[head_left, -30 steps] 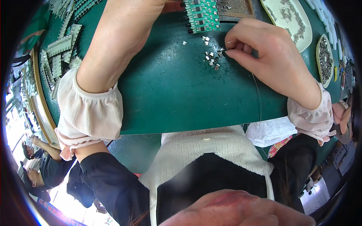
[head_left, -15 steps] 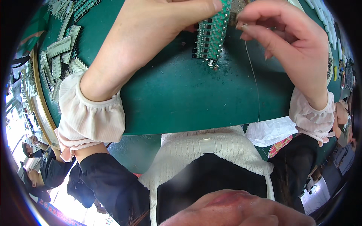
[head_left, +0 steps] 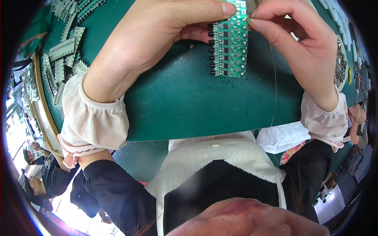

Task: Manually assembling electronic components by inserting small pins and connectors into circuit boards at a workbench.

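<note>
My left hand (head_left: 169,23) is closed on the upper part of a green circuit board panel (head_left: 227,55), its thumb lying over the top face. The panel carries rows of small black chips and solder points, with black pieces sticking out along its left edge. At the panel's upper right edge, my right hand (head_left: 303,43) is closed in a pinch between thumb and forefinger. Whatever is between those fingertips is too small to make out. A thin wire or thread (head_left: 275,86) hangs below the right hand down to the table's front edge.
Long strips of boards (head_left: 63,49) lie heaped on the green table (head_left: 189,106) at the left. A round tray of small metal parts (head_left: 340,65) sits beyond my right wrist, with white sticks (head_left: 334,13) farther back. White plastic (head_left: 283,137) lies below the table edge. Other people sit at both sides.
The panel has turned to lie flatter, showing more of its face, and its lower end has moved down and right. My right fingertips have come in to the panel's edge.
</note>
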Tool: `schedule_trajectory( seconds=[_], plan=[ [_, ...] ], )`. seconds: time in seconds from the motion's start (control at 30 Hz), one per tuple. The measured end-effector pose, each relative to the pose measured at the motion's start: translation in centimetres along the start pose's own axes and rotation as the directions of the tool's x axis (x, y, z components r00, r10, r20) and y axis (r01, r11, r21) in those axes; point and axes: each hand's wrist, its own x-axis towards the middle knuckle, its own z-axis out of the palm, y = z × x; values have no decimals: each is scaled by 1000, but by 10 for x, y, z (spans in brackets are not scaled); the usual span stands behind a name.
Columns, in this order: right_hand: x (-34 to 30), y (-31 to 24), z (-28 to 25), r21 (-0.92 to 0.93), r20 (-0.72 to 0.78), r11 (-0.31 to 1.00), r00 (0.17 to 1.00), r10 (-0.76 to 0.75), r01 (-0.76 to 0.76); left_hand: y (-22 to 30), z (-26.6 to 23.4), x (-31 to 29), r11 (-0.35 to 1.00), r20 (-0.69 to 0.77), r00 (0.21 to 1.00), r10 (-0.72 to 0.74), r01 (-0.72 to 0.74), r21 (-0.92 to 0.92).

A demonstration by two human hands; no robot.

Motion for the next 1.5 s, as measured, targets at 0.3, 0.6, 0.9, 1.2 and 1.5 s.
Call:
schedule_trajectory(
  seconds=[0.3,0.6,0.9,1.2,1.5],
  plan=[
    [2,7,0,-151,22,974,986,-166,167,11,10,-4,993,-36,994,-104,102,-58],
    [6,-8,-9,-281,102,959,995,-19,47,12,15,-4,998,-59,996,-69,69,-12],
    [10,-5,-6,-312,42,926,977,-210,213,0,5,2,995,-47,999,1,4,104],
    [6,-8,-1,-257,-31,962,994,-103,91,3,8,0,990,-50,998,35,-28,137],
    [8,0,-3,-225,-1,963,988,-156,151,14,20,-6,997,-116,992,-52,58,53]
  ],
)
